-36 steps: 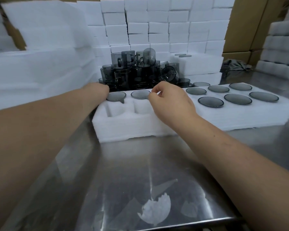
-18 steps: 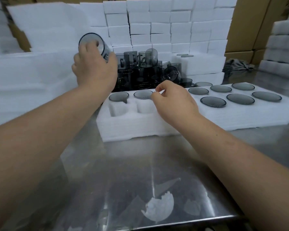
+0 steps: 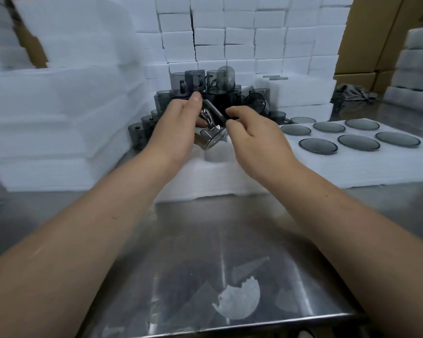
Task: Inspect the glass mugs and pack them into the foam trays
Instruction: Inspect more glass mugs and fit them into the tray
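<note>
Left hand point(image 3: 178, 125) grips a tilted glass mug point(image 3: 211, 129); right hand point(image 3: 254, 140) pinches its upper side, above the foam tray point(image 3: 230, 176) toward the far edge of the bench point(image 3: 205, 240).

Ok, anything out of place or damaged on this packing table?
A ragged white patch on the steel table near its front edge looks like a torn scrap or peeled film. At the back, smoky grey glass mugs are heaped loosely, several tipped. The tilted mug in the left hand is too blurred to judge.
</note>
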Motion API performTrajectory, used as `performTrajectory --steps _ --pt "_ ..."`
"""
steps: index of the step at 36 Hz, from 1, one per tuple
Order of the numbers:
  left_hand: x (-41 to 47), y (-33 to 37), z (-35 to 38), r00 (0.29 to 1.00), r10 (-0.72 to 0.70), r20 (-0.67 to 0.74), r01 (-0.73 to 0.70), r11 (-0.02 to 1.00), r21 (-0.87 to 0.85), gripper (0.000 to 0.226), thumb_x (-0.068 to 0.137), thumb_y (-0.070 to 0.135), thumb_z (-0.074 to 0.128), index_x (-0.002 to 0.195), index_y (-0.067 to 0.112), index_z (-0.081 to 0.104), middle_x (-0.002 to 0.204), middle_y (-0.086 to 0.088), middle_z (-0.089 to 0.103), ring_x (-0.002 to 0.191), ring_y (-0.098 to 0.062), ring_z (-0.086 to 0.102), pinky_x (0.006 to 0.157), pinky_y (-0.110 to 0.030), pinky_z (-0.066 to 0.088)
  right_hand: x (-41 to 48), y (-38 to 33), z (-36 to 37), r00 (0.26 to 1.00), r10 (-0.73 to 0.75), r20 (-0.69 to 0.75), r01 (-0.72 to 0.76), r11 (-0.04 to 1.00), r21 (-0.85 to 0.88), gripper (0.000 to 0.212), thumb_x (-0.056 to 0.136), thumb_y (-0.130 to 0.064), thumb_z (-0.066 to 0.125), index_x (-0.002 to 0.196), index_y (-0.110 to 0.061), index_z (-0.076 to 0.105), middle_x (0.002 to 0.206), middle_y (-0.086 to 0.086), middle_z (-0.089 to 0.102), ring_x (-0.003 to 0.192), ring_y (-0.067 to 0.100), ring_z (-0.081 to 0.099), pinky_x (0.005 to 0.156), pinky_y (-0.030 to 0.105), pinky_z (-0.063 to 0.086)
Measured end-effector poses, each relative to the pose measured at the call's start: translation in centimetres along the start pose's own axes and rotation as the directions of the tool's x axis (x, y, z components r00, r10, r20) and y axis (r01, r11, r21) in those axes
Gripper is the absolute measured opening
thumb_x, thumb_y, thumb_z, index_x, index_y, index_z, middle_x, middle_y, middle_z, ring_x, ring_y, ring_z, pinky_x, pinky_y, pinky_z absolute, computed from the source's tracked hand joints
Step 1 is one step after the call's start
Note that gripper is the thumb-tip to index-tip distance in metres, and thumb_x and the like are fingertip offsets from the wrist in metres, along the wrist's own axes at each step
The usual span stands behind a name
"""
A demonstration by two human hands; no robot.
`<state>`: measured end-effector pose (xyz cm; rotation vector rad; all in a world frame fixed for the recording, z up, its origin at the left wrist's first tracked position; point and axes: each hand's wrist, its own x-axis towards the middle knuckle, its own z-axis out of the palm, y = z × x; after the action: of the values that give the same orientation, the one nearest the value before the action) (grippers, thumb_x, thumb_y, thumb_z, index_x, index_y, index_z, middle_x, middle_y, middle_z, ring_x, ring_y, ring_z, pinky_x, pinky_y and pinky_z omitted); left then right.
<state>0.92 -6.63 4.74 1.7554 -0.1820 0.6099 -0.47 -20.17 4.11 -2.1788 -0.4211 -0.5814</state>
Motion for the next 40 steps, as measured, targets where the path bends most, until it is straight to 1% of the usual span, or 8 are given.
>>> performTrajectory --steps 5,9,13,21,27,29,35,40 --pt "-0.2 -0.5 -0.5 0.997 0.022 0.068 -0.021 1.0 -0.009 0.04 0.09 0.054 0.021 0.085 0.026 0.049 0.073 0.005 0.057 0.059 -0.007 0.054 0.053 -0.022 0.036 -0.2 -0.3 0.1 0.998 -0.043 0.035 0.042 0.998 0.048 0.044 0.09 -0.046 0.047 0.131 -0.029 0.048 0.098 -0.01 0.059 0.097 0.013 0.056 0.082 0.032 0.043" --pt "-0.5 -0.6 -0.3 0.998 0.021 0.056 -0.013 0.99 -0.139 0.039 0.101 0.04 0.016 0.088 0.023 0.048 0.064 0.007 0.053 0.041 0.001 0.052 0.04 -0.01 0.037 -0.2 -0.3 0.1 0.996 -0.047 0.08 0.045 0.998 0.033 0.06 0.082 -0.05 0.057 0.136 -0.029 0.041 0.107 -0.009 0.058 0.104 0.014 0.055 0.089 0.037 0.044" --pt "-0.6 -1.0 -0.4 0.992 0.063 0.107 -0.051 0.993 -0.11 0.041 0.084 0.057 0.019 0.091 0.03 0.048 0.08 0.004 0.053 0.052 0.003 0.051 0.049 -0.01 0.037 -0.3 -0.3 0.3 0.988 -0.066 0.142 0.066 0.998 0.008 0.068 0.074 -0.051 0.063 0.135 -0.032 0.04 0.117 -0.01 0.06 0.108 0.012 0.056 0.093 0.037 0.044" --pt "-1.2 -0.6 -0.4 0.978 0.179 0.111 -0.155 0.968 -0.199 0.038 0.085 0.044 0.023 0.113 0.02 0.03 0.096 0.0 0.049 0.052 0.005 0.055 0.049 -0.007 0.04 -0.2 -0.3 0.4 0.998 -0.044 0.05 0.038 0.991 0.131 0.058 0.076 -0.047 0.064 0.128 -0.028 0.044 0.103 -0.012 0.064 0.099 0.009 0.06 0.088 0.038 0.047" --pt "-1.5 -0.4 -0.6 0.985 0.167 -0.047 -0.168 0.986 -0.006 0.022 0.076 0.033 0.043 0.097 0.032 0.036 0.093 0.012 0.051 0.076 -0.016 0.058 0.07 -0.023 0.048 0.0 -0.4 0.3 0.997 0.023 -0.072 -0.004 0.969 0.249 0.07 0.07 -0.054 0.054 0.131 -0.023 0.04 0.099 -0.014 0.063 0.09 0.005 0.06 0.084 0.035 0.048" --pt "-2.0 -0.5 -0.6 0.971 0.229 -0.069 -0.219 0.967 0.128 0.024 0.075 0.033 0.049 0.095 0.036 0.036 0.094 0.014 0.051 0.071 -0.009 0.056 0.072 -0.028 0.049 0.1 -0.5 0.4 0.996 0.027 -0.089 -0.003 0.964 0.264 0.074 0.07 -0.055 0.052 0.134 -0.021 0.039 0.106 -0.009 0.063 0.098 0.009 0.059 0.088 0.036 0.047" --pt "-3.2 -0.7 -0.5 0.917 0.397 -0.031 -0.348 0.837 0.423 0.051 0.075 0.039 0.058 0.122 0.022 0.047 0.11 0.013 0.048 0.082 -0.01 0.056 0.07 -0.03 0.048 0.0 -0.1 0.4 0.995 0.009 -0.097 0.018 0.961 0.276 0.071 0.076 -0.052 0.054 0.137 -0.02 0.034 0.089 -0.017 0.059 0.09 -0.003 0.057 0.075 0.021 0.042" --pt "-3.4 -0.4 -0.5 0.905 0.426 0.004 -0.371 0.784 0.498 0.055 0.077 0.045 0.055 0.125 0.018 0.05 0.113 0.011 0.048 0.081 -0.005 0.05 0.073 -0.022 0.039 -0.1 -0.2 0.3 0.997 0.0 -0.081 0.024 0.957 0.288 0.074 0.076 -0.053 0.053 0.139 -0.019 0.033 0.097 -0.011 0.064 0.093 0.004 0.06 0.085 0.031 0.047"
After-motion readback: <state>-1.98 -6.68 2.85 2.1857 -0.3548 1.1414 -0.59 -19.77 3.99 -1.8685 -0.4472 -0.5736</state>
